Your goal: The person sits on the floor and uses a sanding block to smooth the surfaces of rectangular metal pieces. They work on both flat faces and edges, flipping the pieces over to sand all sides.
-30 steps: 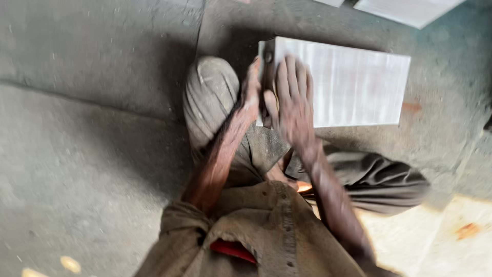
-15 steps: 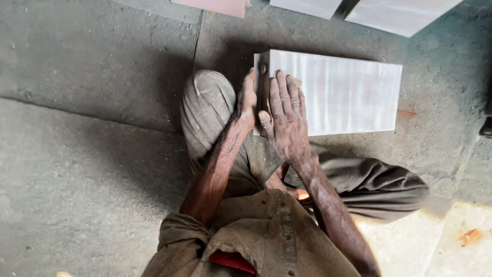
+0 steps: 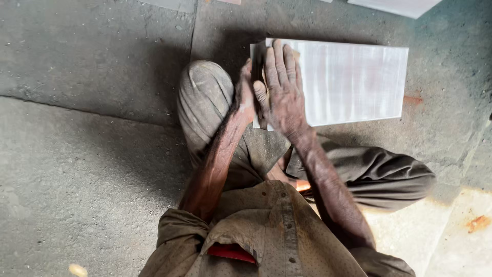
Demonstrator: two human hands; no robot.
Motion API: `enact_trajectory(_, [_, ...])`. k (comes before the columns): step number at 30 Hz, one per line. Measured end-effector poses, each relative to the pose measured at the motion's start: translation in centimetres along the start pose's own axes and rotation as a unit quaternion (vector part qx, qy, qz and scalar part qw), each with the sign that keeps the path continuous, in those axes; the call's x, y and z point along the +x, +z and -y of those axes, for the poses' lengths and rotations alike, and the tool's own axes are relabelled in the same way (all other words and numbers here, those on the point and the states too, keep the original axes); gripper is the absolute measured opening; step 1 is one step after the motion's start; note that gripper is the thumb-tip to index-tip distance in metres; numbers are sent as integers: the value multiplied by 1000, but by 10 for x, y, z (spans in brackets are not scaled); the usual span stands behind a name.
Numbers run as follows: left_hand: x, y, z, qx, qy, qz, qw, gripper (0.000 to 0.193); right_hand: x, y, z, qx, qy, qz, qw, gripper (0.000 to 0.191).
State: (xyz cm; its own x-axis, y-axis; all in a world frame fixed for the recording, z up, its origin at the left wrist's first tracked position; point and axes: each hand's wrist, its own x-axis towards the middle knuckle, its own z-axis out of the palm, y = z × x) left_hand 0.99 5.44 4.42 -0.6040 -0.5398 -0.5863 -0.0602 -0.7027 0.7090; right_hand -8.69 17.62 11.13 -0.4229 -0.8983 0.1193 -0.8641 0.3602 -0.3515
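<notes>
A seated person presses the right hand (image 3: 283, 87) flat on a pale rectangular slab (image 3: 353, 82) lying on the concrete floor (image 3: 92, 154). The left hand (image 3: 246, 95) grips the slab's left edge beside the bent knee (image 3: 202, 92).

Grey concrete floor (image 3: 92, 154) lay all around, pale slab (image 3: 394, 6) at one o'clock, rust stain (image 3: 479, 223) at four o'clock.

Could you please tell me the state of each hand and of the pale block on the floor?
Pale block: lying flat on the concrete floor, its top streaked.
Right hand: open, palm pressed flat on the block's left end.
Left hand: edge-on at the block's left end; grip not discernible.
</notes>
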Motion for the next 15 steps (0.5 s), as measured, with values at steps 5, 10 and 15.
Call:
enact_trajectory(5, [-3,3,-13,-2,-81,-12,997,85,-2,-16,-45,2,219,23,975,75])
enact_trajectory(10, [-10,4,-13,-70,96,122,985,84,17,15,-3,21,-21,1,1000,76])
enact_trajectory(15, [-11,7,-19,14,-55,-18,998,81,12,-15,-102,61,132,8,989,70])
